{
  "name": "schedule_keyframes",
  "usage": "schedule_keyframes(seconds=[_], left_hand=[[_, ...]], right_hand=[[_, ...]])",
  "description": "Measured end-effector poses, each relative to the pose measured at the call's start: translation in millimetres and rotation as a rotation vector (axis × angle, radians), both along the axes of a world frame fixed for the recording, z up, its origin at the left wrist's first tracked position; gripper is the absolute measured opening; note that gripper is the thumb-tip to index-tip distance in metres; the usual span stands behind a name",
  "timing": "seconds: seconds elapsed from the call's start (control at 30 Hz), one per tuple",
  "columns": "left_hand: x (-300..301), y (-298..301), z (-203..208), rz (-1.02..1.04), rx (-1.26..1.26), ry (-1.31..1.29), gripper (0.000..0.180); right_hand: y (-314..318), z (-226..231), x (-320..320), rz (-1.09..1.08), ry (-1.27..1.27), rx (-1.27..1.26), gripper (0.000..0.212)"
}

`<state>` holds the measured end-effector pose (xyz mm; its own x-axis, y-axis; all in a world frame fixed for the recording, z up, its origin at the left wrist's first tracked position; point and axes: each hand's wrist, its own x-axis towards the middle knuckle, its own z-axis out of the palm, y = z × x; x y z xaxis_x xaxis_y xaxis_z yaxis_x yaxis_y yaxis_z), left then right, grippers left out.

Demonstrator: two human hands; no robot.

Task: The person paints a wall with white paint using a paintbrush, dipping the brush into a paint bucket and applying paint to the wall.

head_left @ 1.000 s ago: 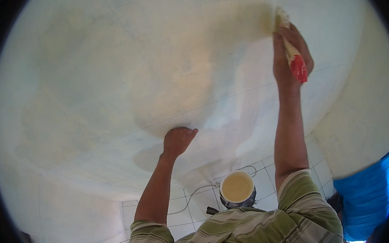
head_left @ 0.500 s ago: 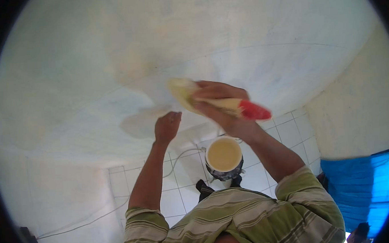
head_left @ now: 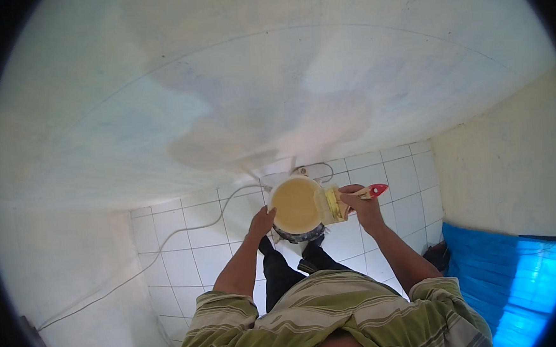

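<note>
A round bucket of cream-coloured paint stands below me, its lower outside dark and smeared. At its left rim my left hand is closed on the edge, the finger ends partly hidden. My right hand grips a wide paintbrush just right of the bucket. Its pale, paint-covered bristles touch or overlap the right rim, and its red-tipped handle sticks out to the right beyond my fingers.
Ahead rises a pale, patchy wall with a thin line across it. White floor tiles lie underfoot. A cable runs leftward from behind the bucket. At the right hang blue curtains beside another wall.
My right hand has brought the brush down from near the wall to the bucket's right rim. My left hand has lowered from in front of the wall to the left rim. The view has tilted downward.
</note>
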<state>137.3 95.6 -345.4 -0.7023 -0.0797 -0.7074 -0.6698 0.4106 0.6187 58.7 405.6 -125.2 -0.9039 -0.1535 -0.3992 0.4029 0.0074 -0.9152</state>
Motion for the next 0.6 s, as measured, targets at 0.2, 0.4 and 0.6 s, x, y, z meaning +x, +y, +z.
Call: schedule_keyframes(seconds=[0.2, 0.4, 0.6], left_hand=[[-5.2, 11.2, 6.5, 0.06, -0.116, 0.064, 0.059], [-14.3, 24.8, 42.6, 0.026, -0.277, 0.094, 0.055], [-19.5, 29.2, 49.6, 0.047, -0.349, 0.06, 0.05]], right_hand=[[-5.6, -51.7, -3.3, 0.253, 0.149, 0.211, 0.03], [-48.2, -85.0, -14.4, 0.546, 0.164, 0.379, 0.034], [-103.2, -141.9, -23.6, 0.924, 0.447, 0.734, 0.028]])
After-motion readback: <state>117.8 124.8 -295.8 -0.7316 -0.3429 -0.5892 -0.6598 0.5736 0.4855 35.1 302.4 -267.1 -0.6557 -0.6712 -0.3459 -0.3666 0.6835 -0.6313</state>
